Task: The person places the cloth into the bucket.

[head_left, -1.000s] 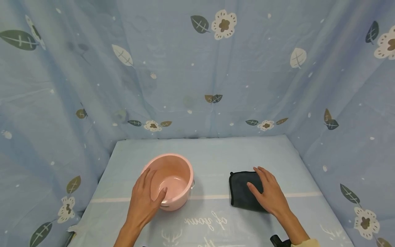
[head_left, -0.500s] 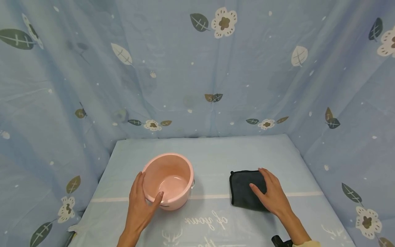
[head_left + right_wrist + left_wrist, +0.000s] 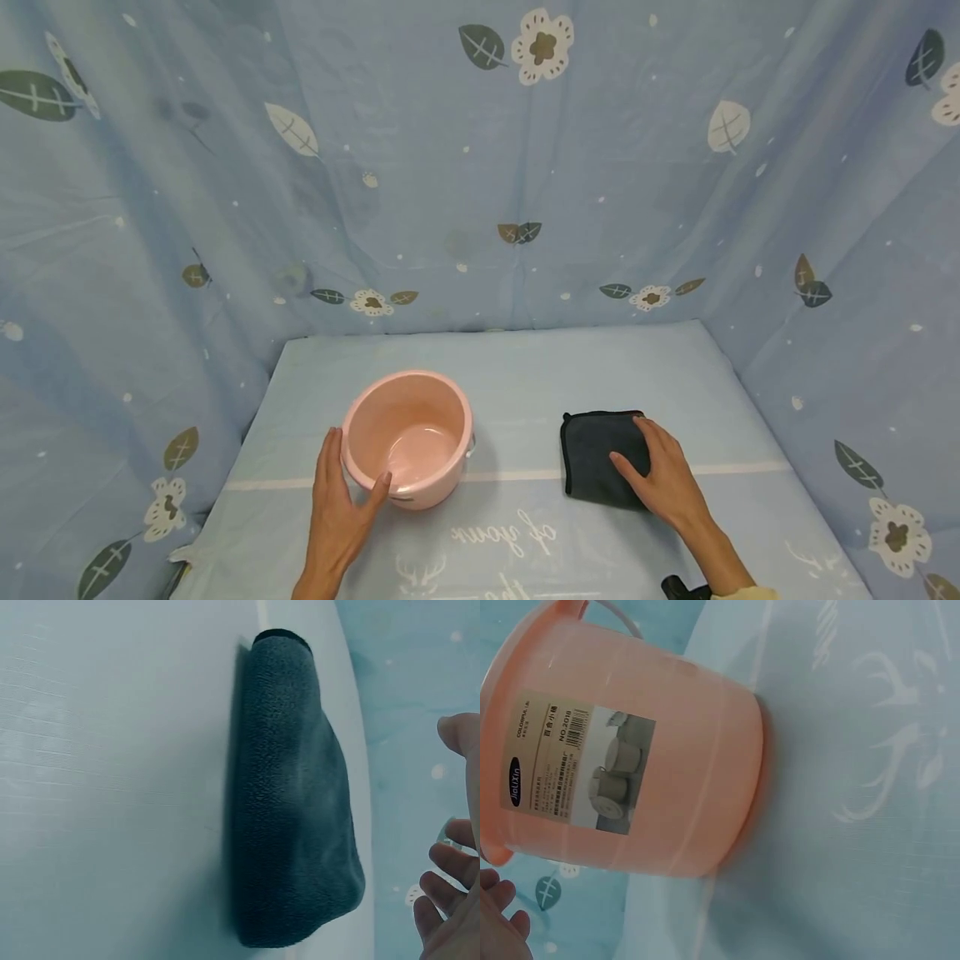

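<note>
Blue floral sheeting walls a pale blue printed table cover [image 3: 517, 375], where a pink bucket [image 3: 408, 433] stands left of centre, left hand [image 3: 341, 508] spread against its near wall, and a folded dark cloth [image 3: 596, 454] lies right under the flat, open-fingered right hand [image 3: 663, 479].

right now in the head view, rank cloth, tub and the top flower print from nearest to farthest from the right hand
1. Cloth: under the right hand, touching it.
2. Tub: to the left on the table, by the left hand.
3. Flower print: high on the back curtain.
</note>
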Tool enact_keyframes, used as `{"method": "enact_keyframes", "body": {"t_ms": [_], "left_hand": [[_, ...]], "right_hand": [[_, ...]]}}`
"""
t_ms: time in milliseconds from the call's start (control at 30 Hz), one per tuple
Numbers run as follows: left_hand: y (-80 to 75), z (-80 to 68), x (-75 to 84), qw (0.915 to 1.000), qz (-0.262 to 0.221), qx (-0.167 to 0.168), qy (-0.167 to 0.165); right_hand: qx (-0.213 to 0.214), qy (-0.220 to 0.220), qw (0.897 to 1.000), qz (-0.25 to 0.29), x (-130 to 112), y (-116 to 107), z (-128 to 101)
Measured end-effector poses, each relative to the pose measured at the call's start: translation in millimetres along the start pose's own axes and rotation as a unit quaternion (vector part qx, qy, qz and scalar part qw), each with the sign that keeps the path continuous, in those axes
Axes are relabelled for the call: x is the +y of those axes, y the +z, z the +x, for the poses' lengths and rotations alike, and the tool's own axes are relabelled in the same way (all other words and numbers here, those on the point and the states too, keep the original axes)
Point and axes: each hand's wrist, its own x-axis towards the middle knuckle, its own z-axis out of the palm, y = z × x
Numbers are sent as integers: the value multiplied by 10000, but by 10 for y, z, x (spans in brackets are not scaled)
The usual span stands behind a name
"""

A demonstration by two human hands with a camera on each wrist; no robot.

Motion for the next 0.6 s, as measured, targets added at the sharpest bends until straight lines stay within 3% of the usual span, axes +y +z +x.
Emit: {"method": "enact_keyframes", "body": {"t_ms": [367,600], "left_hand": [[75,-95,-45,9999,18,61,81],[86,-109,-59,10000,-26,-58,-41]], "right_hand": [[-101,65,9999,-78,78,107,-52],[-442,175,9988,-138,96,190,-69]]}}
